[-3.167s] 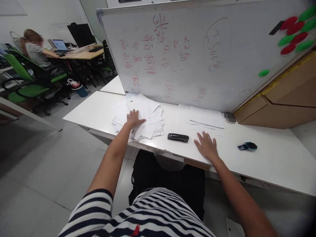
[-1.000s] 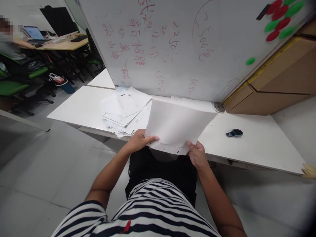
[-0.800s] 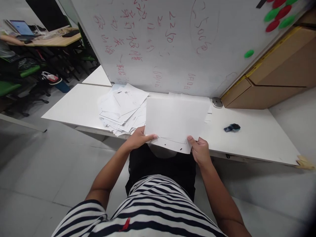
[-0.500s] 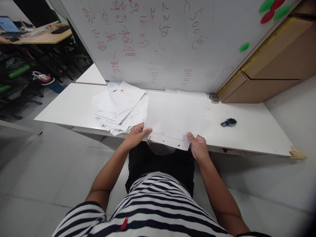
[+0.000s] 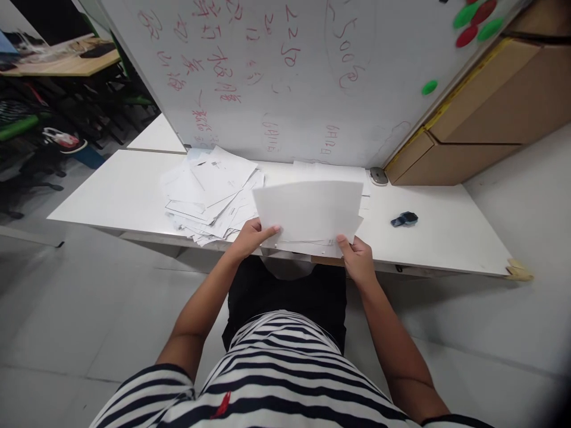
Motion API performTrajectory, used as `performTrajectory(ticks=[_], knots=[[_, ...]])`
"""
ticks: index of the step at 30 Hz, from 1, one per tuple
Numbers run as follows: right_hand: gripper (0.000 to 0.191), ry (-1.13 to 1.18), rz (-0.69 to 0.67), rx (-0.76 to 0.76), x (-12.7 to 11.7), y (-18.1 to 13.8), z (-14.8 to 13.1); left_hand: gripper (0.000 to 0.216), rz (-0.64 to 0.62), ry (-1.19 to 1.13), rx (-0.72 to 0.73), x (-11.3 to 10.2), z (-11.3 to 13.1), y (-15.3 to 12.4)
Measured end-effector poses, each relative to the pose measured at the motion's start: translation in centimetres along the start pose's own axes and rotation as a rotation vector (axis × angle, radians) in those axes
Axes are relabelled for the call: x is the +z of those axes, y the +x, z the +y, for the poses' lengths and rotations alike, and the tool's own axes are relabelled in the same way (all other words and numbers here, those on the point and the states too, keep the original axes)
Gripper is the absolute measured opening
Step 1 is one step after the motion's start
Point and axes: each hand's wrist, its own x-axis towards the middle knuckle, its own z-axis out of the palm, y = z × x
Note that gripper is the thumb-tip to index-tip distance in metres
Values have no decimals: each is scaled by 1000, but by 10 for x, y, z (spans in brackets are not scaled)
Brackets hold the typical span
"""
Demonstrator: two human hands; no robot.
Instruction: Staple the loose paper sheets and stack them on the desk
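While the left hand and right hand pinch their lower corners, the sheets stand tilted between them above the surface.

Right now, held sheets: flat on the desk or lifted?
Lifted, tilted up: left hand and right hand pinch the sheets by their lower corners.

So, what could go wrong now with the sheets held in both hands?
The left hand and right hand pinch the paper sheets only at the lower corners; one sheet might slip to the floor. The loose paper pile reaches the table edge beside the left hand; a nudge could push some off.
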Motion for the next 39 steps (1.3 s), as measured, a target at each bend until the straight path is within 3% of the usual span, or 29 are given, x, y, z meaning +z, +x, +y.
performTrajectory(ticks=[8,11,19,25,28,34,39], knots=[[46,-93,-84,99,10,11,-9,44,173,37,148,18,-7,8],[46,-83,-77,120,11,15,-9,40,165,102,144,20,-11,8],[45,37,-105,10,13,16,-2,39,103,121,116,20,-28,11],[43,122,-108,68,22,21,19,42,0,95,14,17,-34,19],[42,110,-129,117,24,21,23,44,19,109,-18,20,-37,23],[44,7,-61,127,26,15,19,39,67,179,120,28,-44,29],[49,-53,-65,138,30,13,29,41,137,118,99,31,-54,31]])
